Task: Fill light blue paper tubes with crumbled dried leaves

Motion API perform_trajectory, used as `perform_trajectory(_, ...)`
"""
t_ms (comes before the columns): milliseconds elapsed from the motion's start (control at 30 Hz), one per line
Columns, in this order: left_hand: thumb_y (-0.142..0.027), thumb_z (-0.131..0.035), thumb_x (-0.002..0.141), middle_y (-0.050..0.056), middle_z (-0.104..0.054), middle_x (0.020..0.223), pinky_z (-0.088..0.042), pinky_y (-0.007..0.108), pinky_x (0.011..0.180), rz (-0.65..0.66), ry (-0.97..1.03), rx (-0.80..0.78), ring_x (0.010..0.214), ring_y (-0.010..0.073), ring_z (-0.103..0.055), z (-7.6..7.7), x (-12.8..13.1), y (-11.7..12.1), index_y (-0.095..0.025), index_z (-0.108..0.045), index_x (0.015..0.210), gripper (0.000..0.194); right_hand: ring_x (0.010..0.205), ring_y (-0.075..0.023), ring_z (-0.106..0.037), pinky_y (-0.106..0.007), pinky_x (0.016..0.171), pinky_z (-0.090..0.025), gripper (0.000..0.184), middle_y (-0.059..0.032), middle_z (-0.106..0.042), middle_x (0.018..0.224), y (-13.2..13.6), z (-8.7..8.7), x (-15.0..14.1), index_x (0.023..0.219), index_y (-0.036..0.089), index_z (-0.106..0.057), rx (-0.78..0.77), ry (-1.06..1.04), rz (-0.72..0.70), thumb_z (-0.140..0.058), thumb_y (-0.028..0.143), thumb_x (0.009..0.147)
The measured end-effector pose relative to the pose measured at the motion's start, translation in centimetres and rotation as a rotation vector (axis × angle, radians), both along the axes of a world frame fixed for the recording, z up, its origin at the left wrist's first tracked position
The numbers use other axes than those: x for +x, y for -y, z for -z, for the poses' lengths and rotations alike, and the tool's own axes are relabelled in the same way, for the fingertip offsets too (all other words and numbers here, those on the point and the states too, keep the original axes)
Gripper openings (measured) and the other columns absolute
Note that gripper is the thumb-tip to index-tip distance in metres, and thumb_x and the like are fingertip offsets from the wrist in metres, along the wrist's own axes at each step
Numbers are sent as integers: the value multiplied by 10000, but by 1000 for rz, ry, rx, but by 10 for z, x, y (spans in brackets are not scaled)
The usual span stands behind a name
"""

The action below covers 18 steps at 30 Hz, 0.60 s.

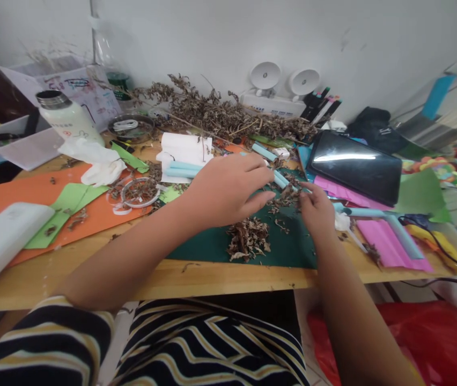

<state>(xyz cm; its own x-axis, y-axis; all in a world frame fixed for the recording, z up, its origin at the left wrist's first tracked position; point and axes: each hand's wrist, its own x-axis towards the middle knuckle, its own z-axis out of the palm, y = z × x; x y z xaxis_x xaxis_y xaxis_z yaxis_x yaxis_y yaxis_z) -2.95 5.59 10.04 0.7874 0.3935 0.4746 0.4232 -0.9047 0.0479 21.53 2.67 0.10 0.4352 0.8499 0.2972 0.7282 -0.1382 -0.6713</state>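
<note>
My left hand (228, 188) hovers over a dark green mat (212, 244), thumb and fingers curled in a pinch near a light blue paper tube (280, 179). My right hand (316, 210) is closed in a pinch at the tube's near end, among crumbled dried leaves (248, 238) scattered on the mat. Whether either hand truly grips the tube or only leaf bits is unclear. More blue tubes (182, 169) lie on white paper behind my left hand.
Dried branches (228, 115) pile up at the back. A black tablet (355, 166), pink paper (385, 236), orange and green sheets (71, 206), a white bottle (65, 115), crumpled tissue (97, 161), tape rings (140, 193) and a white case (3, 241) crowd the wooden table (196, 279).
</note>
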Motion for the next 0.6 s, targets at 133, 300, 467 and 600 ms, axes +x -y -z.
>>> perform_trajectory(133,-349,-355,813,74,-563,885,-394,292,684,0,-25,21,837,184,-521,2,2,-1,-144,-535,884,282,581,-162,-518,-349,638,-400,270,-17,-584,629,4,0,1,889,191,-593,-4,-23,8,-442,311,700)
perform_trajectory(300,-356,-335,822,68,-570,860,-389,281,649,3,-56,30,800,177,-524,4,4,-1,-145,-539,871,298,549,-139,-495,-340,616,-411,276,14,-549,592,6,7,9,872,194,-578,26,-141,7,-522,349,651)
perform_trajectory(467,-344,-342,820,63,-573,894,-398,285,679,18,-45,-32,838,183,-521,7,6,-1,-149,-533,900,285,516,-95,-532,-265,526,-438,286,12,-591,696,7,8,6,918,210,-520,79,-418,-56,-523,337,662)
perform_trajectory(600,-336,-360,817,56,-569,949,-404,279,707,56,28,-198,879,170,-513,20,11,-4,-165,-504,969,271,579,-81,-567,-214,521,-439,290,23,-611,756,14,-3,-12,885,238,-523,161,-825,-192,-606,263,608)
